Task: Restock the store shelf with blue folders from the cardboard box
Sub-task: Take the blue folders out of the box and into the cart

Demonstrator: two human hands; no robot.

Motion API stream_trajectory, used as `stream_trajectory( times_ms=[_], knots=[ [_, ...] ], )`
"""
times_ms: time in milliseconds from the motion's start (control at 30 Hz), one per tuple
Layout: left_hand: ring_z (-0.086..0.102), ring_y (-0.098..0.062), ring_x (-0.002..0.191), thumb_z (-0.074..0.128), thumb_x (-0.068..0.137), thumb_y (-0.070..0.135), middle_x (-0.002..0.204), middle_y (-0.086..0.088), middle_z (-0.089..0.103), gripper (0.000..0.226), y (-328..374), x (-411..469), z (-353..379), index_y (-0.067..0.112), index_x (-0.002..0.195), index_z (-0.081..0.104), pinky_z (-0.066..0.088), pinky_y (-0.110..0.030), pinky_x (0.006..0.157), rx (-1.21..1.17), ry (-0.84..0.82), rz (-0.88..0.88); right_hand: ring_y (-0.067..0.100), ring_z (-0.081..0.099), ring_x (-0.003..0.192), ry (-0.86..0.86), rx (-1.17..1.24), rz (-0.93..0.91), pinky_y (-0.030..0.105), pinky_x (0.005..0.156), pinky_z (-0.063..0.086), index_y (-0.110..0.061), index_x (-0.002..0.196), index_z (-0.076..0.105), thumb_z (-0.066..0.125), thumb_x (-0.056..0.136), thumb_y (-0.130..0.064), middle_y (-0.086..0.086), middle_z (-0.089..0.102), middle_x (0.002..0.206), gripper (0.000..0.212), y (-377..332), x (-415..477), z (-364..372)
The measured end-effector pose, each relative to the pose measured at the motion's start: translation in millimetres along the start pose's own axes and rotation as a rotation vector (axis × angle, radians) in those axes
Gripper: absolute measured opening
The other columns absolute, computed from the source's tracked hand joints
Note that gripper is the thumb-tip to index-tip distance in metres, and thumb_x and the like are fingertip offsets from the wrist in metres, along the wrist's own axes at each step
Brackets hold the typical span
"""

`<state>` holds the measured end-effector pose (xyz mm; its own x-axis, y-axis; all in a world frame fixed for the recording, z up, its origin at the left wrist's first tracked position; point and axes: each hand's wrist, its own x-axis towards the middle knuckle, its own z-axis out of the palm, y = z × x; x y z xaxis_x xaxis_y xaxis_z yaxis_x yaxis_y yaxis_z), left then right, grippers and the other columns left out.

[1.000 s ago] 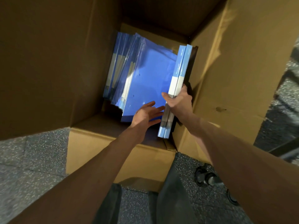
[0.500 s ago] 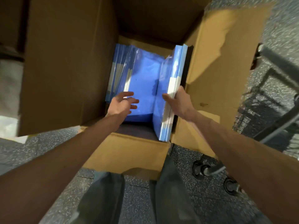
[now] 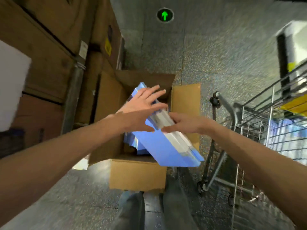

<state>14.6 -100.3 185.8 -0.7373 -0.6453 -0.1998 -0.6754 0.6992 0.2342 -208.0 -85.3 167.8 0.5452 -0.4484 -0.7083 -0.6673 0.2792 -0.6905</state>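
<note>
A stack of blue folders [image 3: 167,146] is lifted and tilted above the open cardboard box [image 3: 137,175] on the floor. My right hand [image 3: 184,124] grips the stack at its white spine edge, thumb and fingers curled round it. My left hand [image 3: 141,107] lies flat on the upper face of the stack, fingers straight and spread. More blue folders [image 3: 131,143] stand inside the box, partly hidden by the lifted stack and my arms.
Large cardboard boxes [image 3: 54,47] are stacked on racking at the left. A wire trolley [image 3: 252,127] on castors stands close on the right. The speckled floor carries a green arrow marker [image 3: 164,14]. My legs [image 3: 149,211] are just behind the box.
The folders held by my right hand have come up out of the box and tilted. My left hand moved from inside the box onto the stack. The view has pulled back and up.
</note>
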Motion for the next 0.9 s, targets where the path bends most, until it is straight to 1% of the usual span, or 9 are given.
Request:
stream_trajectory(
  times_ms=[100, 200, 333, 500, 600, 633, 700, 767, 900],
  knots=[
    [0.06, -0.027, 0.118, 0.08, 0.067, 0.066, 0.121, -0.001, 0.067, 0.074, 17, -2, -69, 0.024, 0.125, 0.063, 0.036, -0.041, 0.103, 0.082, -0.026, 0.078, 0.004, 0.051, 0.08, -0.037, -0.091, -0.035, 0.018, 0.068, 0.041, -0.019, 0.113, 0.057, 0.069, 0.094, -0.031, -0.009, 0.056, 0.09, 0.025, -37, -53, -18],
    [0.066, -0.02, 0.097, 0.067, 0.073, 0.076, 0.101, 0.007, 0.068, 0.059, 30, -6, -123, 0.029, 0.109, 0.06, 0.049, -0.036, 0.081, 0.18, -0.132, -0.027, 0.008, 0.055, 0.08, -0.055, -0.202, -0.056, 0.029, 0.072, 0.044, -0.021, 0.111, 0.059, 0.072, 0.084, -0.049, -0.007, 0.061, 0.091, 0.041, -69, -89, -28],
    [0.061, -0.021, 0.09, 0.063, 0.079, 0.075, 0.098, 0.006, 0.062, 0.05, 56, -26, -171, 0.03, 0.092, 0.045, 0.044, -0.034, 0.069, 0.173, -0.147, -0.006, 0.01, 0.054, 0.084, -0.005, -0.362, -0.081, 0.027, 0.069, 0.043, -0.022, 0.101, 0.056, 0.072, 0.09, -0.042, -0.009, 0.059, 0.09, 0.028, -101, -136, -27],
    [0.063, -0.024, 0.083, 0.06, 0.084, 0.073, 0.09, 0.005, 0.06, 0.049, 78, -53, -201, 0.027, 0.086, 0.042, 0.035, -0.034, 0.063, 0.148, -0.009, -0.146, 0.018, 0.052, 0.083, 0.351, -0.528, -0.146, 0.029, 0.063, 0.037, -0.02, 0.099, 0.053, 0.067, 0.091, -0.043, -0.003, 0.056, 0.092, 0.028, -126, -183, -20],
    [0.063, -0.025, 0.083, 0.056, 0.084, 0.076, 0.089, 0.003, 0.061, 0.054, 85, -69, -212, 0.025, 0.083, 0.042, 0.033, -0.035, 0.062, 0.096, 0.096, -0.244, 0.027, 0.062, 0.103, 0.626, -0.505, -0.16, 0.039, 0.084, 0.048, -0.018, 0.117, 0.062, 0.068, 0.088, -0.048, 0.004, 0.067, 0.11, 0.042, -136, -199, -12],
    [0.063, -0.026, 0.081, 0.056, 0.083, 0.078, 0.085, 0.004, 0.06, 0.055, 86, -73, -215, 0.025, 0.081, 0.041, 0.034, -0.036, 0.06, 0.069, 0.141, -0.269, 0.031, 0.057, 0.119, 0.714, -0.547, -0.147, 0.043, 0.098, 0.045, -0.016, 0.127, 0.06, 0.067, 0.089, -0.048, 0.009, 0.064, 0.126, 0.05, -138, -202, -11],
    [0.064, -0.026, 0.079, 0.055, 0.081, 0.08, 0.081, 0.005, 0.06, 0.056, 88, -84, -222, 0.025, 0.081, 0.045, 0.04, -0.038, 0.06, 0.018, 0.201, -0.327, 0.033, 0.026, 0.148, 0.893, -0.58, -0.068, 0.049, 0.119, 0.018, -0.014, 0.148, 0.043, 0.063, 0.092, -0.046, 0.018, 0.033, 0.158, 0.068, -147, -211, 0],
    [0.063, -0.025, 0.075, 0.054, 0.081, 0.081, 0.078, 0.004, 0.062, 0.058, 88, -93, -228, 0.023, 0.083, 0.05, 0.04, -0.037, 0.057, -0.061, 0.254, -0.383, 0.035, 0.003, 0.154, 1.132, -0.519, -0.045, 0.049, 0.122, 0.005, -0.014, 0.156, 0.028, 0.064, 0.093, -0.044, 0.018, 0.008, 0.166, 0.079, -154, -221, 11],
    [0.053, -0.024, 0.064, 0.058, 0.081, 0.079, 0.064, 0.004, 0.053, 0.061, 88, -111, -239, 0.02, 0.071, 0.046, 0.027, -0.036, 0.051, -0.302, 0.406, -0.446, 0.028, -0.012, 0.154, 1.386, -0.128, -0.031, 0.044, 0.123, 0.006, -0.014, 0.16, 0.009, 0.067, 0.092, -0.044, 0.01, -0.009, 0.167, 0.095, -161, -242, 38]
  ],
)
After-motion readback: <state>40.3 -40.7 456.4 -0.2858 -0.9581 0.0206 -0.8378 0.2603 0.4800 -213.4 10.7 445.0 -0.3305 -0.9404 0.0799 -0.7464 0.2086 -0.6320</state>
